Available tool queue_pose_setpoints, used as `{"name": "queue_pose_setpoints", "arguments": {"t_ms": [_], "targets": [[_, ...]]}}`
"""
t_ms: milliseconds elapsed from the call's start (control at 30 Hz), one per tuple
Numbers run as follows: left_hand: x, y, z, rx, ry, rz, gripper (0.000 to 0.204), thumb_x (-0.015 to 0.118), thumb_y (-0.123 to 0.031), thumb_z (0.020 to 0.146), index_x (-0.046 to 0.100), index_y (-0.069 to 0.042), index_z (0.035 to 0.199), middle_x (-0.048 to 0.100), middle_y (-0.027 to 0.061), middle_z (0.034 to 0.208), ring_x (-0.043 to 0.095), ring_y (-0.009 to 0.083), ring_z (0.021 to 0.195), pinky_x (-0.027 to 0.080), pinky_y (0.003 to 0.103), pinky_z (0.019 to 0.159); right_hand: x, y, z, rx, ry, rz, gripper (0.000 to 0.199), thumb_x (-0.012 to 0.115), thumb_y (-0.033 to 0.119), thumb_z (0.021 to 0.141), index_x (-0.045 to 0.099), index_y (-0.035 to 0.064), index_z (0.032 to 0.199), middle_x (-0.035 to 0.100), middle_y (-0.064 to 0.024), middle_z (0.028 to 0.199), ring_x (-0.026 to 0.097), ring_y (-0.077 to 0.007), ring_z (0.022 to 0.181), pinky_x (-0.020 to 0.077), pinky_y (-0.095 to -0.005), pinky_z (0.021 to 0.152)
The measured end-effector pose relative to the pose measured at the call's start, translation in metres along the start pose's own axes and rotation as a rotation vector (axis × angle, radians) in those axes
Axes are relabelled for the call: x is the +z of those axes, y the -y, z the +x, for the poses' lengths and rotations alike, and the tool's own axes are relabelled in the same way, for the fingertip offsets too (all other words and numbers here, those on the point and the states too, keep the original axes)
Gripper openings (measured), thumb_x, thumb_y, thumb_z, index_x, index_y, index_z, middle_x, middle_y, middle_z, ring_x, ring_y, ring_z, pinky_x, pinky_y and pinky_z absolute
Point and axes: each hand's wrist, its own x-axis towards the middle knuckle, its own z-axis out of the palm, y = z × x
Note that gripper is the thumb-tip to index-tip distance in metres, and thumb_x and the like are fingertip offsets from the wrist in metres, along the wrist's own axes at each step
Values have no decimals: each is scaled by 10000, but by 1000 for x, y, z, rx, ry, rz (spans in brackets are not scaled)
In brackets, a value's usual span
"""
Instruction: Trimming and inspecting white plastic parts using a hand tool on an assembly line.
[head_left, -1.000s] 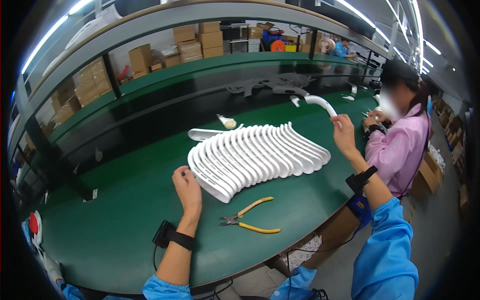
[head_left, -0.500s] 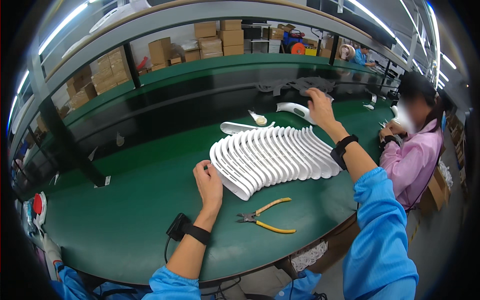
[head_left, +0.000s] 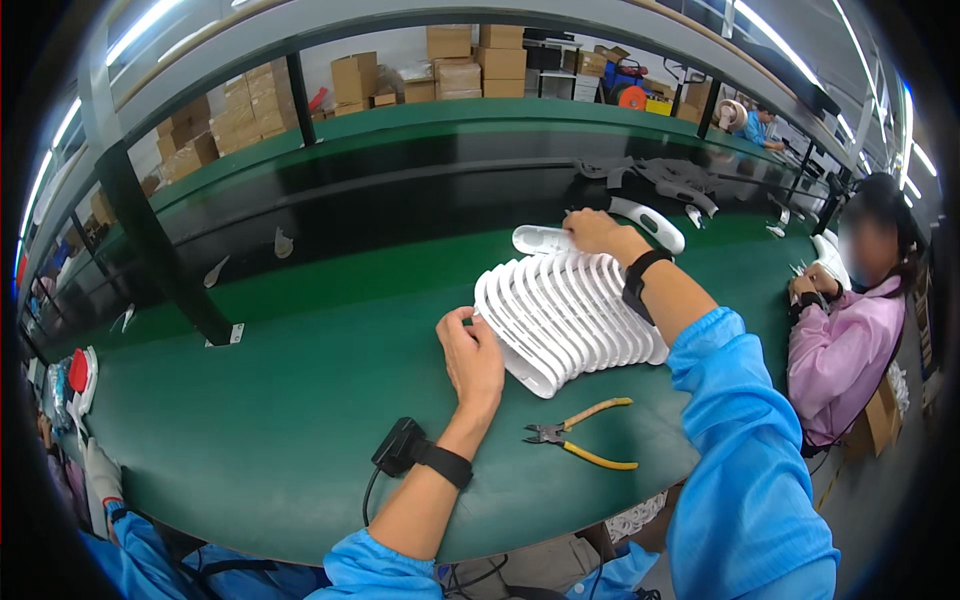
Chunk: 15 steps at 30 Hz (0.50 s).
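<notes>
A row of curved white plastic parts (head_left: pixel 575 315) stands close together on the green tabletop. At the left end of this row is my left hand (head_left: pixel 472 360), its fingers curled against the edge of the outermost part. Behind the row, my right hand (head_left: pixel 598 234) is closed on the right end of a loose, long white plastic part (head_left: pixel 540 240); that end and the fingertips are partly hidden. Another white part with a dark slot (head_left: pixel 650 222) lies just beyond this hand. Yellow-handled cutting pliers (head_left: pixel 580 435) lie spread in front of the row, touched by neither hand.
Grey strips (head_left: pixel 660 178) lie at the back of the bench. A metal post (head_left: pixel 165 245) rises at the left. To the right, a co-worker in pink (head_left: pixel 845 340) handles small white pieces. A gloved hand (head_left: pixel 102 470) of another person shows at far left.
My right hand has come left and down, from beside the slotted part to the loose long part, which has shifted slightly right. My left hand stays at the row's end. The view has shifted.
</notes>
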Motion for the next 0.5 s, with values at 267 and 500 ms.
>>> {"name": "queue_pose_setpoints", "arguments": {"t_ms": [267, 500], "targets": [[1, -2, 3, -8, -28, 8, 266, 451, -202, 862, 456, 8, 1026, 443, 141, 1052, 525, 247, 811, 420, 361, 748, 1, -8, 31, 10, -335, 207, 211, 495, 142, 812, 623, 61, 958, 623, -190, 901, 590, -348, 866, 447, -432, 795], [1, 4, 2, 62, -114, -69, 247, 457, -121, 846, 463, 21, 1048, 436, 160, 1044, 476, 224, 853, 397, 323, 772, -98, 98, -28, -381, -676, 175, 210, 543, 159, 810, 563, 29, 973, 550, -136, 977, 509, -310, 939, 402, -383, 788]]}}
